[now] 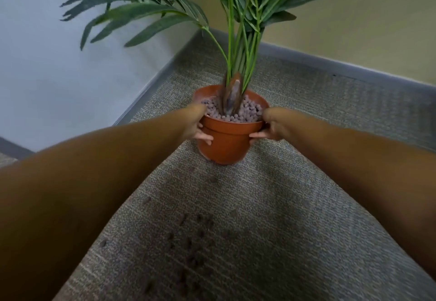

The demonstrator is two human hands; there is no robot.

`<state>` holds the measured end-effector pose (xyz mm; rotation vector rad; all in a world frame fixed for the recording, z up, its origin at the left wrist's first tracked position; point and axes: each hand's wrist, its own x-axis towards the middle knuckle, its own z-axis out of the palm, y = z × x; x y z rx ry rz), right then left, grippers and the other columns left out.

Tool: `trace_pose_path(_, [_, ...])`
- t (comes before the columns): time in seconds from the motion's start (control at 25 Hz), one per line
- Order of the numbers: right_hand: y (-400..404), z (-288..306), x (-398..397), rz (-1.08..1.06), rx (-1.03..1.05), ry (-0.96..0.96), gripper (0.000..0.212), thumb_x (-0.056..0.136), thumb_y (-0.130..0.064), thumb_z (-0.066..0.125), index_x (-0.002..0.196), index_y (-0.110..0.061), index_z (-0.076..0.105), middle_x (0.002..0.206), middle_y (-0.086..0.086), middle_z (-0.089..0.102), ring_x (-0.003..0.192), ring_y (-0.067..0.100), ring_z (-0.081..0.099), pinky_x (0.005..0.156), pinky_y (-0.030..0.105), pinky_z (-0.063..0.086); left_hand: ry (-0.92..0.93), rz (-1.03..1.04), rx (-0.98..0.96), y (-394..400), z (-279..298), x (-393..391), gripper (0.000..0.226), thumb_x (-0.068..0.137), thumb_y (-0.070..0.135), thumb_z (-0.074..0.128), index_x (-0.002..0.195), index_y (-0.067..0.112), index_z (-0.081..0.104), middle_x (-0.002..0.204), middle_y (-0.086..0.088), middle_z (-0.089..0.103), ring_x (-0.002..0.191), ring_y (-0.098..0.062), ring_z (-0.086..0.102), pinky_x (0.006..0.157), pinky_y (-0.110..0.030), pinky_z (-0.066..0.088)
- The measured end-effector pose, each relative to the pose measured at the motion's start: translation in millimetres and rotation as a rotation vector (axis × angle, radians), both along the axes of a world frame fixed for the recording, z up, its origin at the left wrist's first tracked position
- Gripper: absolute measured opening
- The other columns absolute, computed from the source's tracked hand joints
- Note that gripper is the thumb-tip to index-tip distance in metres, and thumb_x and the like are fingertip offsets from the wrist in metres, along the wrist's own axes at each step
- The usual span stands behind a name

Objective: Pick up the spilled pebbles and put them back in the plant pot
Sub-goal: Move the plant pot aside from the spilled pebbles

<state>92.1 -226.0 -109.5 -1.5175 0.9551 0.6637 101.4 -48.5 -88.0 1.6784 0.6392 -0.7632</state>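
An orange plant pot (pixel 227 142) stands upright on grey carpet in a room corner, filled with greyish pebbles (pixel 247 113) around a green palm's stem (pixel 232 97). My left hand (pixel 199 127) grips the pot's left side under the rim. On the opposite side my right hand (pixel 271 127) holds it the same way. Several dark spilled pebbles (pixel 191 246) lie scattered on the carpet nearer to me, between my forearms, blurred.
Two walls meet behind the pot, with a grey skirting board (pixel 330 66) along each. Palm leaves (pixel 146 14) spread above and to the left of the pot. Grey carpet (pixel 295 116) stretches to the right of the pot.
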Motion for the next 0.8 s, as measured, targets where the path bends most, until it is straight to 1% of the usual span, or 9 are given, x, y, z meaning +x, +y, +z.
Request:
trace_pose_path(0.16, [-0.5, -9.5, 4.6, -0.015, -0.046, -0.081, 0.038, 0.101, -0.015, 0.027, 0.132, -0.005, 0.046, 0.13, 0.029, 0.051, 0.111, 0.051, 0.056, 0.025, 0.024, 0.044, -0.028, 0.026, -0.025, 4.7, -7.8, 7.0, 0.038, 0.097, 0.025, 0.038, 0.133, 0.013, 0.033, 0.099, -0.017, 0.047, 0.105, -0.053, 0.057, 0.069, -0.041, 0.058])
trace_pose_path(0.2, [-1.4, -12.6, 7.3, -0.022, -0.056, -0.12, 0.038, 0.101, -0.015, 0.027, 0.131, -0.006, 0.047, 0.128, 0.027, 0.053, 0.108, 0.05, 0.057, 0.025, 0.023, 0.043, -0.033, 0.018, -0.038, 2.9, -9.4, 9.4, 0.038, 0.097, 0.025, 0.039, 0.132, 0.013, 0.035, 0.099, -0.017, 0.048, 0.105, -0.052, 0.058, 0.067, -0.04, 0.059])
trace_pose_path(0.32, [-3.5, -19.6, 16.9, -0.074, -0.101, -0.211, 0.035, 0.1, -0.018, 0.033, 0.129, -0.007, 0.05, 0.126, 0.023, 0.056, 0.097, 0.047, 0.064, 0.025, 0.02, 0.042, -0.049, 0.012, -0.078, -0.9, -17.4, 17.0, 0.041, 0.097, 0.027, 0.038, 0.134, 0.01, 0.035, 0.124, -0.021, 0.051, 0.108, -0.051, 0.057, 0.052, -0.037, 0.058])
trace_pose_path(0.36, [-5.4, -21.9, 21.7, -0.083, -0.126, -0.232, 0.035, 0.099, -0.019, 0.036, 0.128, -0.006, 0.051, 0.125, 0.024, 0.057, 0.087, 0.044, 0.067, 0.025, 0.019, 0.042, -0.053, 0.017, -0.09, -2.0, -21.1, 20.7, 0.041, 0.097, 0.025, 0.039, 0.135, 0.01, 0.034, 0.129, -0.022, 0.05, 0.108, -0.051, 0.057, 0.047, -0.04, 0.056])
trace_pose_path(0.4, [-6.5, -24.2, 25.9, -0.082, -0.154, -0.243, 0.034, 0.099, -0.019, 0.038, 0.126, -0.004, 0.051, 0.122, 0.025, 0.058, 0.07, 0.04, 0.07, 0.025, 0.019, 0.042, -0.055, 0.019, -0.102, -1.3, -24.7, 23.8, 0.042, 0.097, 0.022, 0.039, 0.136, 0.01, 0.033, 0.131, -0.024, 0.049, 0.108, -0.051, 0.057, 0.044, -0.041, 0.054])
trace_pose_path(0.48, [-8.9, -26.2, 32.4, -0.08, -0.215, -0.261, 0.032, 0.097, -0.015, 0.041, 0.123, 0.002, 0.051, 0.113, 0.029, 0.06, 0.037, 0.033, 0.063, 0.025, 0.02, 0.043, -0.054, 0.024, -0.138, 2.0, -30.7, 28.0, 0.044, 0.096, 0.019, 0.039, 0.139, 0.01, 0.03, 0.133, -0.026, 0.048, 0.108, -0.05, 0.057, 0.043, -0.042, 0.055])
trace_pose_path(0.56, [-12.9, -30.4, 35.1, -0.067, -0.263, -0.282, 0.028, 0.095, -0.011, 0.044, 0.116, 0.005, 0.054, 0.104, 0.03, 0.062, 0.031, 0.03, 0.06, 0.026, 0.022, 0.045, -0.056, 0.04, -0.183, 1.5, -35.2, 25.7, 0.046, 0.096, 0.019, 0.04, 0.14, 0.011, 0.028, 0.137, -0.025, 0.045, 0.111, -0.049, 0.057, 0.051, -0.042, 0.058])
trace_pose_path(0.68, [-16.6, -34.3, 29.0, -0.023, -0.283, -0.33, 0.021, 0.093, -0.01, 0.046, 0.109, -0.002, 0.058, 0.089, 0.019, 0.065, 0.042, 0.027, 0.065, 0.03, 0.025, 0.049, -0.065, 0.05, -0.171, -2.4, -44.0, 12.7, 0.048, 0.097, 0.023, 0.039, 0.141, 0.011, 0.026, 0.142, -0.022, 0.043, 0.111, -0.046, 0.058, 0.074, -0.044, 0.057])
trace_pose_path(0.8, [-17.1, -39.4, 23.1, -0.008, -0.264, -0.36, 0.026, 0.095, -0.013, 0.042, 0.117, -0.01, 0.056, 0.1, 0.018, 0.065, 0.052, 0.029, 0.064, 0.03, 0.027, 0.049, -0.021, 0.031, -0.179, -8.9, -45.8, 0.8, 0.046, 0.096, 0.02, 0.041, 0.14, 0.008, 0.032, 0.14, -0.018, 0.047, 0.113, -0.039, 0.059, 0.088, -0.044, 0.054])
